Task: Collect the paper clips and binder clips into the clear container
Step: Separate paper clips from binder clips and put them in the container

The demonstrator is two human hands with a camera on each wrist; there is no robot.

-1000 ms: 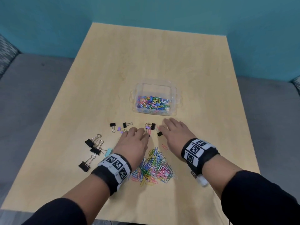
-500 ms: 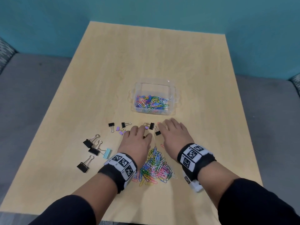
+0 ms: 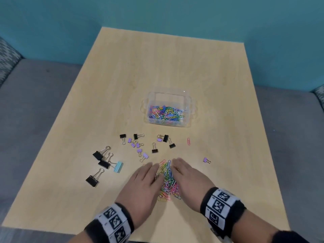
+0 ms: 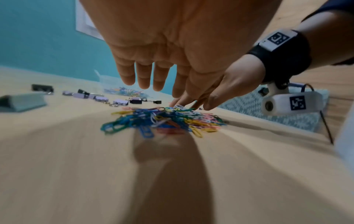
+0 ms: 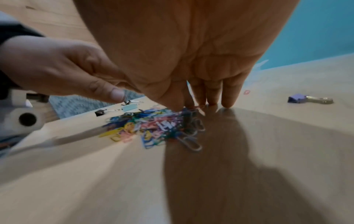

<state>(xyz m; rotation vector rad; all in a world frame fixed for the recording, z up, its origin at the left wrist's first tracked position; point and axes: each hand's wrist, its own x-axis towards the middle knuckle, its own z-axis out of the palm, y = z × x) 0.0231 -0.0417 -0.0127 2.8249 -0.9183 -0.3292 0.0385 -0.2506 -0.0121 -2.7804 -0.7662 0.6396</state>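
Note:
A heap of coloured paper clips lies near the table's front edge, squeezed into a narrow ridge. My left hand lies flat against its left side and my right hand against its right side, fingers straight. In the right wrist view the right fingertips touch the table beside the paper clips. The clear container stands beyond, holding many paper clips. Black binder clips and small purple binder clips lie scattered between the hands and the container.
A light blue binder clip lies among the large black ones at the left. One pink paper clip and one purple binder clip lie apart at the right. The table's far half is bare wood, with a teal wall behind.
Both hands have drawn back from the small binder clips toward the front edge and closed in on the paper clip heap, pressing it narrower. The small clips they covered now show.

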